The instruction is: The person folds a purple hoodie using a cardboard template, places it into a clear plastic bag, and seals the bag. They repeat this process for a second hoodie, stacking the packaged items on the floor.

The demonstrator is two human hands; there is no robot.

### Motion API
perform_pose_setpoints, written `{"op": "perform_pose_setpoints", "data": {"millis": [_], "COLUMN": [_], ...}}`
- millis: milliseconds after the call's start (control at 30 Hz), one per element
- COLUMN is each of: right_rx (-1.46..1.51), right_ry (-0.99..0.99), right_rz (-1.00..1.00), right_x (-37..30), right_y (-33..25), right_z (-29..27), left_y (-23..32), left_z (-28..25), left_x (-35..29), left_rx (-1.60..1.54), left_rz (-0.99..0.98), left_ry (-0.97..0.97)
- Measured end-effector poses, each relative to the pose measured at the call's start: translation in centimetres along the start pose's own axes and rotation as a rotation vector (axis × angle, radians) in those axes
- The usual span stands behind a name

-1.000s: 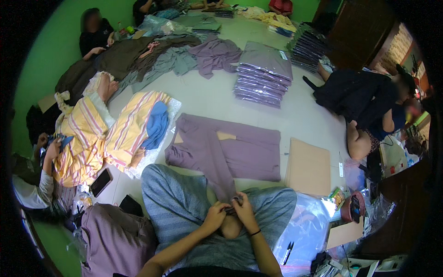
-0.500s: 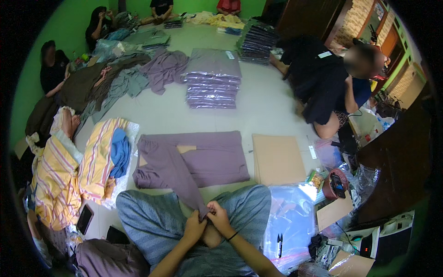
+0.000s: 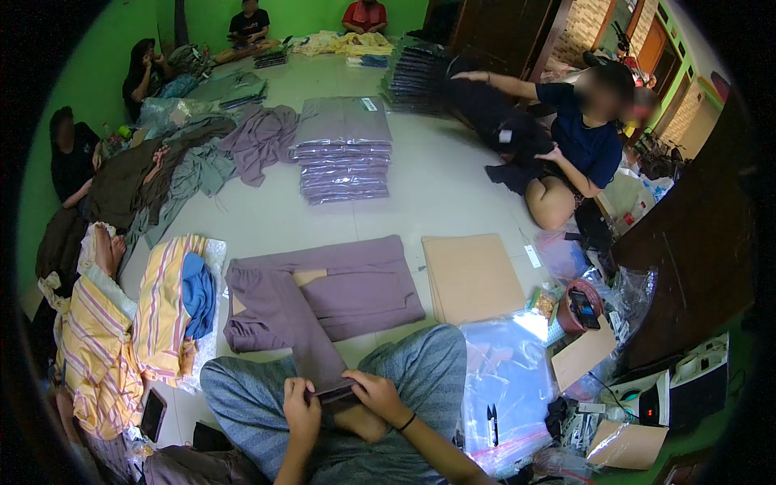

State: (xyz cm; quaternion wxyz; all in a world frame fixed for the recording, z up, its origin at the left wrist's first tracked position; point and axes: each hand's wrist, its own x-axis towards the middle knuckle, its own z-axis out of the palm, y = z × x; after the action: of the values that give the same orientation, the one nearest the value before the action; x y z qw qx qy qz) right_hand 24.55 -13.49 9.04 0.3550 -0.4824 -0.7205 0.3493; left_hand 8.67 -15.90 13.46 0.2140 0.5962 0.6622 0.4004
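A mauve-grey long-sleeved garment (image 3: 368,297) lies partly folded on the floor in front of my crossed legs. A strip of tan cardboard (image 3: 314,277) shows between its folds. One sleeve (image 3: 314,343) runs down from the garment to my lap. My left hand (image 3: 301,410) grips the left side of the sleeve's end, while my right hand (image 3: 377,396) pinches its right side. Between the two hands the cuff is spread flat and wide, with a dark opening along its edge.
Tan cardboard sheets (image 3: 473,275) lie right of the garment, clear plastic bags (image 3: 505,372) and a black marker (image 3: 492,424) nearer me. Beyond stands a stack of bagged mauve garments (image 3: 343,166). Yellow striped cloth (image 3: 105,347) lies left. A co-worker (image 3: 586,133) handles black clothing (image 3: 505,113).
My hands have moved apart, spreading the bunched sleeve end out flat. The co-worker at right has leaned back and stretched out an arm over the black clothing. The view has shifted slightly.
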Motion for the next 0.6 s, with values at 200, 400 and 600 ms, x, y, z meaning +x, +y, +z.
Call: {"op": "perform_pose_setpoints", "data": {"millis": [200, 400, 600], "right_rx": [0.030, 0.034, -0.165], "right_ry": [-0.127, -0.341, -0.588], "right_rz": [-0.019, 0.003, 0.004], "right_x": [0.6, 0.6, -0.5], "right_y": [0.0, 1.4, 3.1], "right_z": [-0.6, -1.7, -1.9], "left_y": [-0.5, -1.3, -3.2], "left_z": [0.0, 0.8, 2.1], "left_x": [-0.7, -2.1, -2.7], "left_rx": [0.037, 0.314, 0.283], "left_rz": [-0.037, 0.091, 0.234], "left_ry": [-0.158, -0.294, -0.670]}}
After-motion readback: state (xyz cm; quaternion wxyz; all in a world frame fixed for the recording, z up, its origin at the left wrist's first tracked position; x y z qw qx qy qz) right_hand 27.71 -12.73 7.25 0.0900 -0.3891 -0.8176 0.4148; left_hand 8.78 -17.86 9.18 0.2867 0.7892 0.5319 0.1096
